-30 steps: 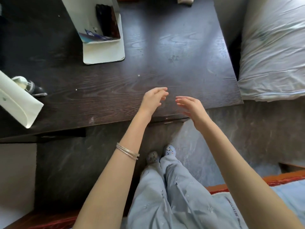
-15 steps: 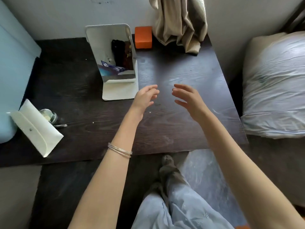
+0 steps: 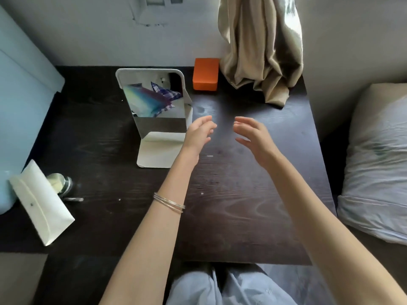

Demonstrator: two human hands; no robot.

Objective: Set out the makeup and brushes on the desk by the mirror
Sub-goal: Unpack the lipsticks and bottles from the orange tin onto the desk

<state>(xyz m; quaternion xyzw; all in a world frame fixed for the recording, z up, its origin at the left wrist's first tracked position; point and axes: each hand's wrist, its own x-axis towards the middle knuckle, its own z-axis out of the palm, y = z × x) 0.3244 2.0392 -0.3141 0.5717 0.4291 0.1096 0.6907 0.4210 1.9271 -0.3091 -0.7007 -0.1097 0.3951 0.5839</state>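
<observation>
Loosely curved fingers are seen on both hands, with nothing grasped: the left hand (image 3: 199, 134) is held just beside the mirror (image 3: 157, 106), the right hand (image 3: 253, 137) a little apart from it, both over the dark desk (image 3: 242, 205). Thin bangles (image 3: 168, 203) are worn on the left forearm. A white pouch (image 3: 41, 201) is laid at the desk's left edge, a small glass jar (image 3: 60, 183) touching it. An orange box (image 3: 206, 74) is set behind the mirror, beside a beige curtain (image 3: 262, 51)
</observation>
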